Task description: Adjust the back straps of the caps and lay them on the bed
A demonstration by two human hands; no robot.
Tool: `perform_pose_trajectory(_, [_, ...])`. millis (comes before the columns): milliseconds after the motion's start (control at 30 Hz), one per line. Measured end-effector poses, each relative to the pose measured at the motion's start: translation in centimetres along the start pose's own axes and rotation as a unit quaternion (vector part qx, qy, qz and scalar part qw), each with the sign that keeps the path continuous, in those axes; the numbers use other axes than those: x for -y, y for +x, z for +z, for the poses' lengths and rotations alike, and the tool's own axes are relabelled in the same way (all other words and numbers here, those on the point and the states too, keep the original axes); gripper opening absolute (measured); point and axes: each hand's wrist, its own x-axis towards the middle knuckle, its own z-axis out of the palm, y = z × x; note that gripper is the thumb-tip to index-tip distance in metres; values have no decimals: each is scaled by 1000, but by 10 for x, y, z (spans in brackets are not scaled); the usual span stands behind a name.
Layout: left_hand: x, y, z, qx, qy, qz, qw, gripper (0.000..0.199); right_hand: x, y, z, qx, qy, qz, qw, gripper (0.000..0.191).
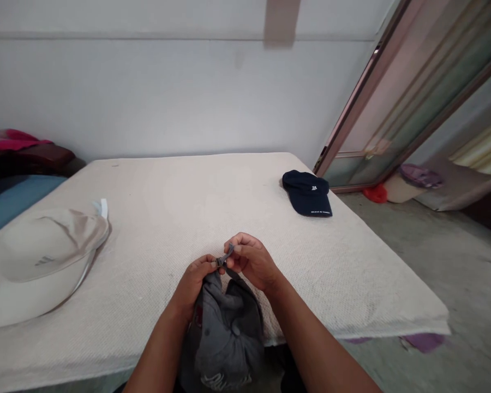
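A grey baseball cap (229, 322) hangs at the front edge of the bed, its back strap toward the far side and light lettering low on its front. My left hand (197, 278) pinches the cap by the buckle at its back. The loose end of the strap (229, 252) is gripped between the thumb and fingers of my right hand (251, 259). Both hands are close together over the cover. A beige cap (45, 251) with a three-stripe mark lies to the left, and a navy cap (306, 192) with white lettering lies at the far right.
A white textured cover (180, 202) spreads over the bed. Blue cloth and dark, pink-topped items (24, 150) are at the left edge. Beyond the right side are a concrete floor (445, 251), a sliding door (384, 98) and a bin (409, 183).
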Motion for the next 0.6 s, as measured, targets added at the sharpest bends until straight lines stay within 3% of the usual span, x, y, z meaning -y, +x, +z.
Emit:
perform_pose_trajectory(167, [0, 1, -5, -25, -37, 0, 999, 10, 0, 5, -7, -48, -16, -9, 999, 10])
perform_pose_trajectory(267, [-3, 0, -9, -68, -75, 8, 995, 12, -1, 8, -13, -96, -94, 25, 991, 13])
perform_pose_trajectory(333, [-5, -1, -10, -75, -104, 4, 992, 13, -3, 7, -16, -76, -177, 51, 980, 17])
perform_pose_trajectory(433, [-10, -3, -10, -70, -134, 0, 988, 13, -6, 0, -19, 9, -263, 74, 962, 19])
perform_pose_trajectory(500, [-12, -4, -9, -66, -143, -3, 987, 13, -9, -6, -19, 51, -250, 96, 962, 17])
perform_pose_trajectory(600, [-12, -5, -8, -56, -151, 2, 987, 13, -10, -12, -17, 59, -131, 148, 978, 17])
